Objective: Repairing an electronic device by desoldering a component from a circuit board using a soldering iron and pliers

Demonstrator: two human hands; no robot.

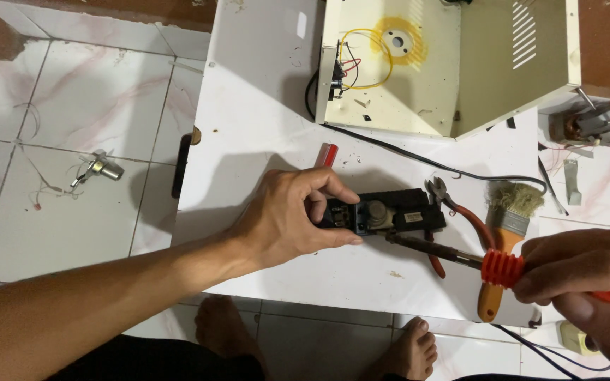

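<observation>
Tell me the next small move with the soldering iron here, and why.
Probably ease the soldering iron tip a touch further in under the black component block while holding it steady. The left hand already pins the block on the white board, and the right hand grips the iron's orange handle with the tip at the block's lower edge. The exact joint is too small to see.
</observation>
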